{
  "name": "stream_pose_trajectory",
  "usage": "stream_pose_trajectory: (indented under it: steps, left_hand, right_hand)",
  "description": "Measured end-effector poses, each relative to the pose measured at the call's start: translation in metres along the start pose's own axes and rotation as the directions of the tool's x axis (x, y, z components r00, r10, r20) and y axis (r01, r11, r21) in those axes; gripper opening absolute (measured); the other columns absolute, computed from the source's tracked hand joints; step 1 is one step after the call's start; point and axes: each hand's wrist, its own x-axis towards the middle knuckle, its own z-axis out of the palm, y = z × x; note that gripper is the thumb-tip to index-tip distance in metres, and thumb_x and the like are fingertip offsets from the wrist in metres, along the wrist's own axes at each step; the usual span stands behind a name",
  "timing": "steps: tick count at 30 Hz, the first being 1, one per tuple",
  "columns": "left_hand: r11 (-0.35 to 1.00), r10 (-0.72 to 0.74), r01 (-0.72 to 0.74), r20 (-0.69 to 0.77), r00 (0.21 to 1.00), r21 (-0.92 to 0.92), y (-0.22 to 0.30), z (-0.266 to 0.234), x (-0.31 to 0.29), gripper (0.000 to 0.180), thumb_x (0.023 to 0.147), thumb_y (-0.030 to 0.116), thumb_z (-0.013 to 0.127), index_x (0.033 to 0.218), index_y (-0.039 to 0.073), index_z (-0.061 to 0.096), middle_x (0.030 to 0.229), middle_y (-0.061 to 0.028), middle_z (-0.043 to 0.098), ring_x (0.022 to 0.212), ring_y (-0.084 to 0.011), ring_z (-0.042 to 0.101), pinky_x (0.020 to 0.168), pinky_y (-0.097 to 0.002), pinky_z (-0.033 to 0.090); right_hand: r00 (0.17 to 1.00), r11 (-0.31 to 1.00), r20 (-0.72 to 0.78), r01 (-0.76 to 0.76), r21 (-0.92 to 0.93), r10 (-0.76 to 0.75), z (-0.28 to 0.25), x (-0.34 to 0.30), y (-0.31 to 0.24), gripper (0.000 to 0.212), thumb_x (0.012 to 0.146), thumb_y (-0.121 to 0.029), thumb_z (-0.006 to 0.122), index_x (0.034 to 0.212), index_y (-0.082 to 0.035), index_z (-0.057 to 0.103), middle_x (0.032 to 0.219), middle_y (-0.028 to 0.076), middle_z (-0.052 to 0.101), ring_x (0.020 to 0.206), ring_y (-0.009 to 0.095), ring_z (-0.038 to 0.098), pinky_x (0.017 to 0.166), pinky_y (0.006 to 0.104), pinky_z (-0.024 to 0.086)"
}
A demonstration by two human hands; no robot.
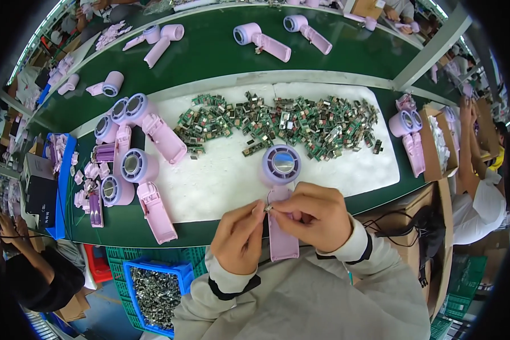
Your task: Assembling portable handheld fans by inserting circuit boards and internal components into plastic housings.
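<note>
A pink handheld fan (283,243) lies in front of me, its round lilac head (281,164) pointing away and its handle shell open toward me. Over the upper handle, my left hand (237,241) and my right hand (317,218) meet with closed fingertips. Between them they pinch a small pale, metallic-looking piece (268,208), too small to name surely. A thin wire seems to run near it from the fan's neck. Part of the handle is hidden by my right fingers.
A pile of small green circuit boards (323,122) covers much of the white foam sheet (209,195). Open pink fans (158,212) and purple battery cells (96,211) lie at left. A blue crate (184,277) of metal parts stands below; a cardboard box (439,141) is at right.
</note>
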Motion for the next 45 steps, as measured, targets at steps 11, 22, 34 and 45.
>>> stream_pose_trajectory:
  steps: [11,22,34,45]
  left_hand:
    - [0.989,0.123,-0.123,0.003,0.992,0.080,0.023,-0.001,0.020,0.036,0.087,-0.010,0.069,0.123,-0.005,0.066,0.121,-0.0235,0.064,0.102,-0.0303,0.069,0.084,-0.0357,0.057]
    - [0.916,0.125,-0.202,0.232,0.965,0.346,-0.018,-0.004,0.090,0.036,0.086,0.004,0.071,0.122,0.004,0.065,0.127,-0.0181,0.059,0.112,-0.0384,0.058,0.097,-0.0458,0.047]
    - [0.956,0.027,-0.063,0.128,0.991,0.288,-0.026,0.011,0.085,0.033,0.082,0.001,0.069,0.115,0.001,0.064,0.111,-0.0154,0.060,0.097,-0.0340,0.058,0.087,-0.0438,0.047]
    - [0.927,-0.064,-0.041,0.264,0.963,0.373,-0.005,-0.013,0.082,0.038,0.080,-0.006,0.067,0.118,-0.001,0.062,0.108,-0.0183,0.058,0.094,-0.0358,0.058,0.085,-0.0440,0.049]
  right_hand:
    - [0.991,0.992,0.032,-0.127,0.019,0.127,-0.032,0.011,-0.003,0.017,0.077,0.003,0.080,0.092,-0.002,0.075,0.072,0.003,0.059,0.056,0.008,0.051,0.050,0.0249,0.039]
    - [0.892,0.758,0.241,-0.453,0.469,0.384,-0.229,0.159,0.128,0.026,0.102,-0.026,0.059,0.117,-0.005,0.064,0.077,-0.002,0.059,0.057,0.001,0.040,0.048,0.0201,0.028]
    - [0.799,0.349,-0.336,-0.540,-0.766,0.499,-0.321,0.217,0.314,0.037,0.088,-0.041,0.072,0.105,-0.008,0.078,0.101,0.019,0.075,0.096,0.033,0.073,0.085,0.0401,0.057]
    - [0.773,0.468,-0.178,-0.531,-0.706,0.609,-0.273,0.266,0.281,0.041,0.095,-0.041,0.063,0.100,-0.002,0.073,0.079,0.009,0.073,0.071,0.018,0.070,0.060,0.0325,0.055]
